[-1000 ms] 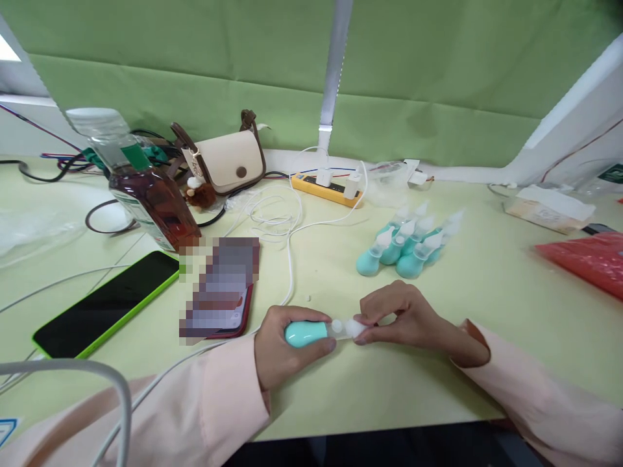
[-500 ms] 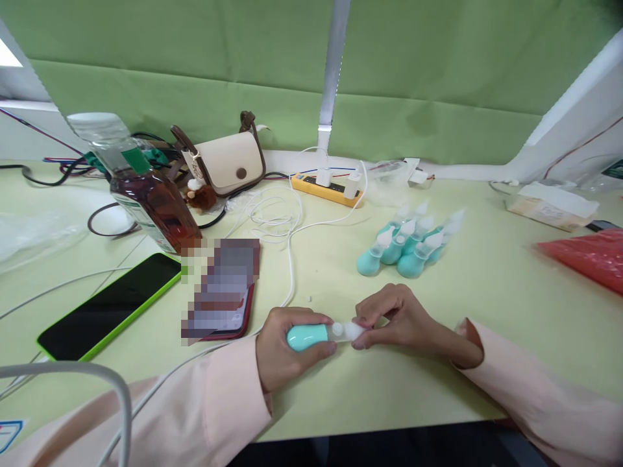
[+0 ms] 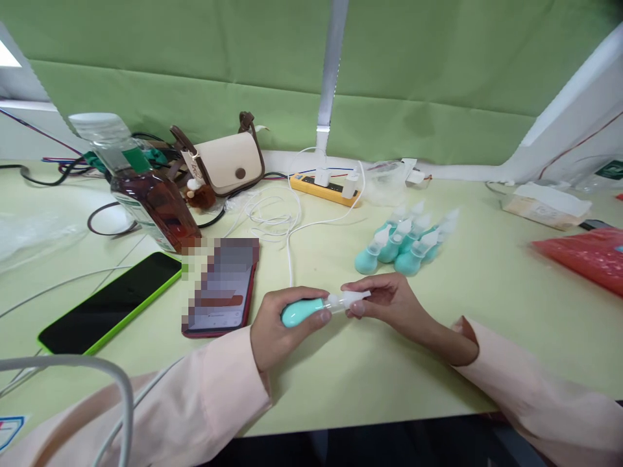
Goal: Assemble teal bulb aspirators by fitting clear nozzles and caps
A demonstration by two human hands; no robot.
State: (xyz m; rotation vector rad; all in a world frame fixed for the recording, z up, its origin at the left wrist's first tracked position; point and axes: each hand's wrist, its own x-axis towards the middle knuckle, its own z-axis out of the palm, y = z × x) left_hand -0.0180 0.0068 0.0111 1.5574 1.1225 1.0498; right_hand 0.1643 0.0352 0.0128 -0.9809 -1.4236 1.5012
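Note:
My left hand point(image 3: 277, 324) is closed round the teal bulb of a nasal aspirator point(image 3: 300, 312), thumb and fingers on either side. Its clear neck and white tip point right, tilted slightly up. My right hand point(image 3: 389, 305) is closed at the white tip point(image 3: 357, 296), with the thumb against its lower side and the index finger above it. The pointed end of the tip shows between these fingers. Beyond my right hand stands a cluster of several more nasal aspirators point(image 3: 409, 262), teal bulbs down and pale tips up.
On the left lie a green-cased phone point(image 3: 111, 301) and a red-cased phone point(image 3: 221, 292), near a bottle of dark liquid point(image 3: 153, 201). A cream handbag point(image 3: 228, 162) and a yellow power strip point(image 3: 321, 189) are at the back. A red plastic packet point(image 3: 584, 256) lies right.
Both hands have shifted up and away from the table's front edge with the aspirator, now tilted. My right fingers have loosened and slid, showing the tip's end.

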